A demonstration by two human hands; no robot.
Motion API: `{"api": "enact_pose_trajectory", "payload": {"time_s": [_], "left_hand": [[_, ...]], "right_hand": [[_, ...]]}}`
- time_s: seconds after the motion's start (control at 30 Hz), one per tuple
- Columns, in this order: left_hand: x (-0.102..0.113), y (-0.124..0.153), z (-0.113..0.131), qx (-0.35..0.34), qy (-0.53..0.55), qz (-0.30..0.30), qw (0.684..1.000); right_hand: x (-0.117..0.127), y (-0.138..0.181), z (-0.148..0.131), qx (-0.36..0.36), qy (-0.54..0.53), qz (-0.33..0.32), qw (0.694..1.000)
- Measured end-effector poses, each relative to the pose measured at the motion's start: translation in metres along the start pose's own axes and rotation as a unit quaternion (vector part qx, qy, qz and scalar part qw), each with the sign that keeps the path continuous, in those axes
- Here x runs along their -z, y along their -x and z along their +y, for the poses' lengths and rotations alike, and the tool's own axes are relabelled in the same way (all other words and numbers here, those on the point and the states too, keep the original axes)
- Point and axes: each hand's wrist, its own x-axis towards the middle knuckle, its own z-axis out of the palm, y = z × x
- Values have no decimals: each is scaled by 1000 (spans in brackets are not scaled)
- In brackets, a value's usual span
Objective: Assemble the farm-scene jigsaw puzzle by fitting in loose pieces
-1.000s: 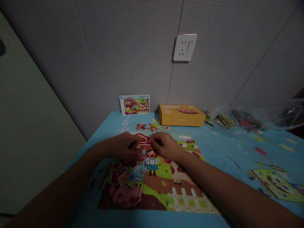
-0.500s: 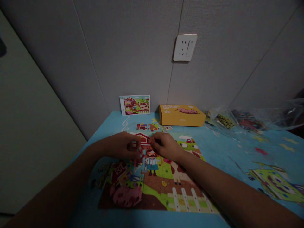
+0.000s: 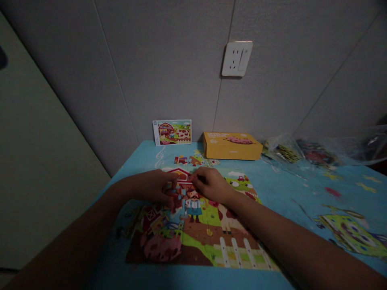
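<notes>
A colourful farm jigsaw puzzle (image 3: 199, 237) lies on the blue patterned table (image 3: 284, 193). My left hand (image 3: 155, 186) rests on its upper left part, fingers curled and pinched on a puzzle piece (image 3: 178, 193) beside the red barn. My right hand (image 3: 211, 184) lies on the puzzle just right of the barn roof, fingers curled down and pressing on the pieces. The two hands sit close together, a few centimetres apart. The light is dim.
Several loose puzzle pieces (image 3: 193, 161) lie beyond the puzzle. A reference picture card (image 3: 172, 132) leans on the wall, a yellow box (image 3: 231, 146) beside it. Clear plastic bags (image 3: 317, 151) sit at the right. A wall socket (image 3: 236, 59) is above.
My left hand has shifted slightly with the piece pinched near the barn. My right hand has stayed in place. The view tilted a little.
</notes>
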Motion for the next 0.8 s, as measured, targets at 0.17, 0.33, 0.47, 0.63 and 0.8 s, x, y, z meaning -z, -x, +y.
{"api": "enact_pose_trajectory", "payload": {"time_s": [0.17,0.33,0.47,0.63,0.8], "left_hand": [[-1,0,-1,11,12,-5,1000],[-7,-7,-4,-21,6,15,1000],[-9,-10,-5,-20,4,24,1000],[-8,-10,-2,-21,5,25,999],[-9,-11,-2,-37,9,30,999]], "right_hand": [[1,0,0,2,-1,2,1000],[1,0,-1,3,2,0,1000],[2,0,-2,-1,0,-1,1000],[1,1,-1,0,2,0,1000],[1,1,0,2,1,0,1000]]}}
